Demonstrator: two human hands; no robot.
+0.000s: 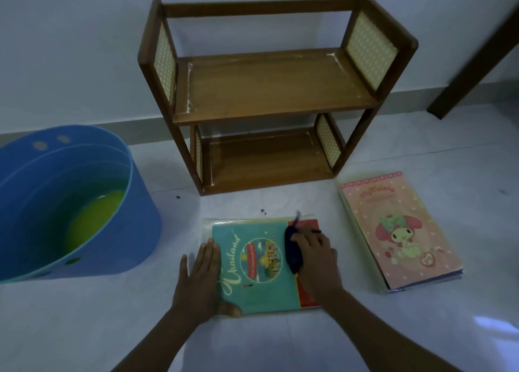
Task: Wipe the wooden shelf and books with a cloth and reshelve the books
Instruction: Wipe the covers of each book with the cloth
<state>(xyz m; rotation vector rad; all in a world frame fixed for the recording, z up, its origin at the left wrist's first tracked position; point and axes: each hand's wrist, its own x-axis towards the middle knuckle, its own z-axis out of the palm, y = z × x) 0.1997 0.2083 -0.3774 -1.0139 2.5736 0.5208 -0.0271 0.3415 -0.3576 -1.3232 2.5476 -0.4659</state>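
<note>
Shelf (269,91) behind; bucket (84,203) left; Thailand book (252,267) centre front on floor (393,329); My Melody book (398,231) right

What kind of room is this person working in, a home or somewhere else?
Probably a room in a home, with the person working on the floor. A small wooden shelf stands against a plain wall, picture books lie on the pale tiled floor, and a blue bucket sits nearby.
</note>
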